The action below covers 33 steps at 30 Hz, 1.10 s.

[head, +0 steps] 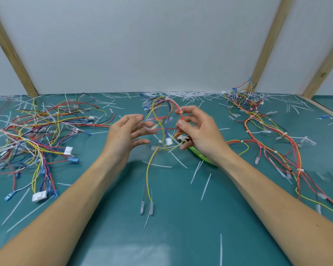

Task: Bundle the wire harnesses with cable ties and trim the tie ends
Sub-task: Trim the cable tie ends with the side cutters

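Observation:
A wire harness (162, 120) of red, yellow and blue wires hangs looped above the green mat (108, 198), its yellow tail (147, 177) trailing down to clear terminal sleeves. My right hand (198, 131) pinches the harness's red wires between thumb and fingers. The same hand also holds green-handled cutters (199, 155) under its palm. My left hand (126, 134) hovers just left of the harness with fingers spread and blurred, gripping nothing. A white connector (169, 141) hangs between the two hands.
A tangled pile of loose harnesses (35, 135) lies on the left. Tied harnesses (267, 131) lie on the right. Cut white tie ends (181, 96) litter the mat, thickest along the back wall. Wooden frame posts (267, 47) stand at the back.

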Each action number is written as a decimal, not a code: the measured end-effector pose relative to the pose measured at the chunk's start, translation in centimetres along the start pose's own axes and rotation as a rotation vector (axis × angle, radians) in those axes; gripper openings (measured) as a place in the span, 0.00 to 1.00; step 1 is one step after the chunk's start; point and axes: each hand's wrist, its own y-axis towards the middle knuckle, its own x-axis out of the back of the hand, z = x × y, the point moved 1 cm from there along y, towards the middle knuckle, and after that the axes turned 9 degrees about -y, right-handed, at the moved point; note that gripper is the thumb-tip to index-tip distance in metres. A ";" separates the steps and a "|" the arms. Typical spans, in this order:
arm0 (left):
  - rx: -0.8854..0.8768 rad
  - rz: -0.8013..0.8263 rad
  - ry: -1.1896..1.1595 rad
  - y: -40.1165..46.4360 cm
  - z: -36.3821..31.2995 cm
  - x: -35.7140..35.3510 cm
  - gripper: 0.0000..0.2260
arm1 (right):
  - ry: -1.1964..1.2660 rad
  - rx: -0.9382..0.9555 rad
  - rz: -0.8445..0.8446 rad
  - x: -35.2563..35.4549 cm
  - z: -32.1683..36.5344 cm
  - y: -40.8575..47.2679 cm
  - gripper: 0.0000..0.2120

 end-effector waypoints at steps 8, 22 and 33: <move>0.156 0.312 0.211 -0.9 0.9 -0.6 0.20 | 0.174 0.051 -0.306 1.0 0.5 0.6 0.11; 0.158 0.252 0.017 -0.4 -0.2 0.0 0.11 | 0.185 0.071 -0.633 3.4 0.4 1.2 0.12; -0.458 0.070 0.691 -1.7 -0.2 -1.3 0.24 | -0.207 0.302 -0.361 0.4 1.0 -0.3 0.16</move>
